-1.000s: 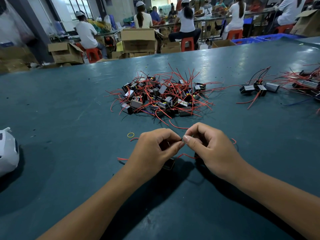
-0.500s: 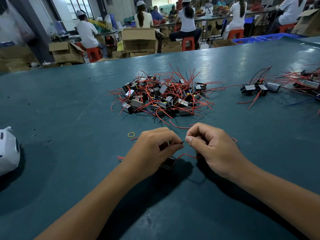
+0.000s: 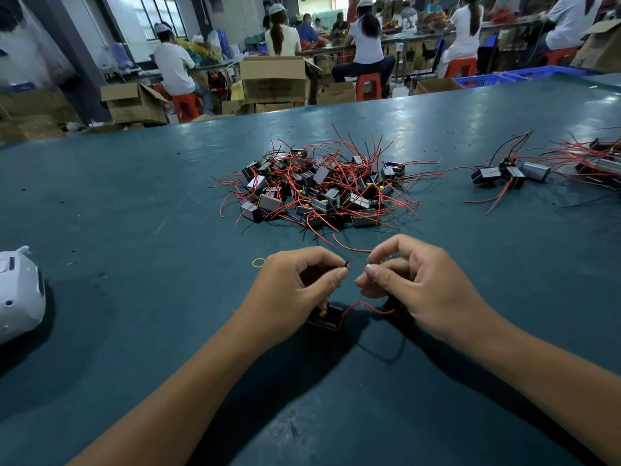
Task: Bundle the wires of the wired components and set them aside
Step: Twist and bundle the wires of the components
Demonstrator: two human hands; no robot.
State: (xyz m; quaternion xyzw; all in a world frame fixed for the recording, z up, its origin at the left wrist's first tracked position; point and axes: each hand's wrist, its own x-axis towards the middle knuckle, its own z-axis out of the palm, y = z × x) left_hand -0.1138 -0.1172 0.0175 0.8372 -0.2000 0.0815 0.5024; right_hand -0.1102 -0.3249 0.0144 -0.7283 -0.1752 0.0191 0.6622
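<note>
So our hands have pulled apart since a second ago: the left hand (image 3: 295,287) now pinches a dark wire end (image 3: 346,264) on its own, and the right hand (image 3: 413,284) has backed off with fingers curled tight, maybe around a thin band, but we can't tell. The black component (image 3: 327,317) sits on the tabletop (image 3: 134,203) near its front edge, under the left hand, with its red wire (image 3: 364,306) trailing right. Looks like we're just starting the wrap; the big pile (image 3: 322,186) in the middle still waits.
</note>
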